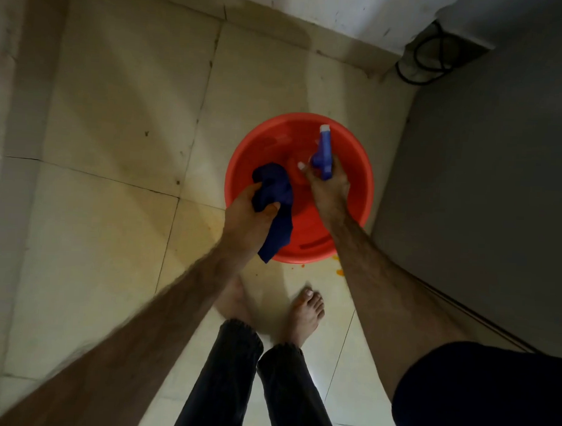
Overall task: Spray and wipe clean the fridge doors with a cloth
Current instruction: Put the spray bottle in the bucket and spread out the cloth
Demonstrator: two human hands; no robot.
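Note:
I look straight down at a red plastic basin (347,141) on the tiled floor. My left hand (247,217) is closed on a dark blue cloth (275,196), which hangs over the basin's near left side. My right hand (327,190) grips a blue spray bottle (323,152) with a white nozzle, held over the basin and pointing away from me. The grey fridge door (486,196) rises along the right side of the view, right beside the basin.
Cream floor tiles (115,141) spread to the left and ahead. A white wall (346,12) runs along the far edge, with a black cable (424,61) coiled in the corner beside the fridge. My bare feet (304,313) stand just behind the basin. Orange stains (338,270) mark the floor.

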